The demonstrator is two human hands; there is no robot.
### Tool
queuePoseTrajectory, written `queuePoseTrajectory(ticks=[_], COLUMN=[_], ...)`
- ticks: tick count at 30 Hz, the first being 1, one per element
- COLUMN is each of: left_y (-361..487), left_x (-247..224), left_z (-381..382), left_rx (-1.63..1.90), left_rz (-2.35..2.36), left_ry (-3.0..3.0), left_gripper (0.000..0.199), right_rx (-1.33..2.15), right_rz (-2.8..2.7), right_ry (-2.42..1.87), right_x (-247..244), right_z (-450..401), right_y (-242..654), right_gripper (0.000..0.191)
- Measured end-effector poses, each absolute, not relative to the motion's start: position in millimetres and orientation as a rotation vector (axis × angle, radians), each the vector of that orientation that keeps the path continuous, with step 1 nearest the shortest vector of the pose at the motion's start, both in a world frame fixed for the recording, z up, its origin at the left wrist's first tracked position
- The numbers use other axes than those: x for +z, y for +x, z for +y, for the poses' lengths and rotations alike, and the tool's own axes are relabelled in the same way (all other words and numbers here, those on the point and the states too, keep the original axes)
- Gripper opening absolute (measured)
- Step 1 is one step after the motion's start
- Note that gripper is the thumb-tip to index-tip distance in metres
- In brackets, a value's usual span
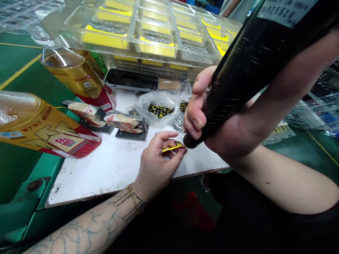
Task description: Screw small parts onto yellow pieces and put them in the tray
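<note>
My left hand (156,162) pinches a thin yellow plastic part (169,149) with a small black piece on it, just above the table's front. My right hand (227,130) is wrapped round a thick black electric screwdriver (235,77), held slanting down to the left. Its nose is close to the yellow part and my left fingertips; whether they touch I cannot tell. Behind my hands lies a clear plastic bag (159,120) holding small black and yellow pieces. Left of it, two dark blocks (132,132) carry worn, tape-wrapped lumps.
Clear trays (156,58) with yellow parts are stacked at the back, with a phone (132,79) before them. Two drink bottles (50,123) (76,74) crowd the left side of the white table (106,176). Another person's arm (231,7) shows at the back.
</note>
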State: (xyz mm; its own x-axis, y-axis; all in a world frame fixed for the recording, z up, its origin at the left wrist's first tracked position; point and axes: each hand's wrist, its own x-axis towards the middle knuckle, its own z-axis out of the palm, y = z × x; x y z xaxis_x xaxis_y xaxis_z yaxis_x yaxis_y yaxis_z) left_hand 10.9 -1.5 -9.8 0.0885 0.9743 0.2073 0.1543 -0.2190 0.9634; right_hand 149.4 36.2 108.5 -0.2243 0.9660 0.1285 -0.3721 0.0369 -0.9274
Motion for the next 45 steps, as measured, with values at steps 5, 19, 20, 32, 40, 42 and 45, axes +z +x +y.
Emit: queuePoseTrajectory(ticks=[5,19,20,32,40,42,45], left_y=[10,4,4,4,4,5,5], left_x=[-9,3,3,-1,-2,-1,-1], left_z=[1,8,8,7,8,9,10], left_rx=[1.124,0.845,0.856,0.872,0.895,0.903,0.890], left_rz=[0.979,0.907,0.906,0.881,0.833,0.823,0.804], left_ry=[1.349,1.784,1.800,1.826,1.867,1.873,1.855], left_gripper=[0.063,0.015,0.014,0.014,0.014,0.014,0.016], right_rx=[1.400,1.328,1.347,1.341,1.365,1.401,1.458], right_rz=[-1.215,-1.338,-1.328,-1.338,-1.388,-1.380,-1.354], right_ry=[-0.728,-0.837,-0.838,-0.855,-0.834,-0.858,-0.957], right_x=[114,140,138,132,132,134,136], right_z=[32,21,21,23,23,23,23], right_y=[162,159,157,156,158,154,146], right_gripper=[0.056,0.038,0.038,0.039,0.027,0.032,0.041])
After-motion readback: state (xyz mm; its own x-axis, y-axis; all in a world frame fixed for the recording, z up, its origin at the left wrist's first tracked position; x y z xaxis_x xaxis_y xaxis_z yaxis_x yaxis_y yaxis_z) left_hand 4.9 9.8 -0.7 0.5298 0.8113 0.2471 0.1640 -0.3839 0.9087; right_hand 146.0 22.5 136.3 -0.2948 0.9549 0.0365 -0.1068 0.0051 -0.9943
